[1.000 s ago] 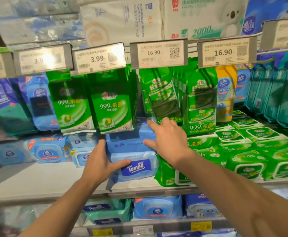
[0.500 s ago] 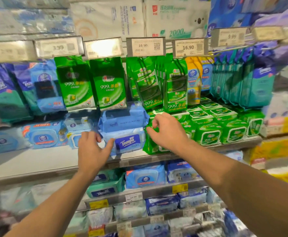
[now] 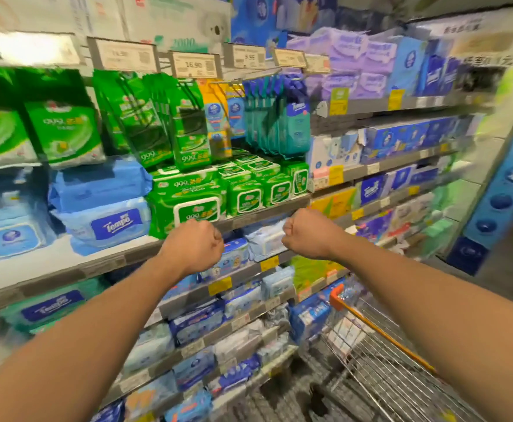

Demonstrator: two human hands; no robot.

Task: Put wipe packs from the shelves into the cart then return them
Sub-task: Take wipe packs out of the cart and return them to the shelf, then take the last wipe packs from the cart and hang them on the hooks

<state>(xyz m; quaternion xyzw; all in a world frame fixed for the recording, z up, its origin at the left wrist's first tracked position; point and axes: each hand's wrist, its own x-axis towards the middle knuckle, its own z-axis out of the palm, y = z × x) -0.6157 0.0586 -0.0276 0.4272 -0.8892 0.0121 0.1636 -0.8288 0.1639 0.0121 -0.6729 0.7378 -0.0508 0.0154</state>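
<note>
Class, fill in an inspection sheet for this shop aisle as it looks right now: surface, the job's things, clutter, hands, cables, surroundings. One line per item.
Surface: grey shelf in front of the person, part of its top bare at the left.
Job's things: blue Tempo wipe packs stacked two high on that shelf; green wipe packs beside them; wire cart at lower right, contents not clear.
Clutter: nothing seen.
Hands: left hand and right hand both curled into fists in front of the shelf edge, holding nothing.
Cables: nothing seen.
Surroundings: price tags above hanging packs; more tissue shelves to the right, blurred.
</note>
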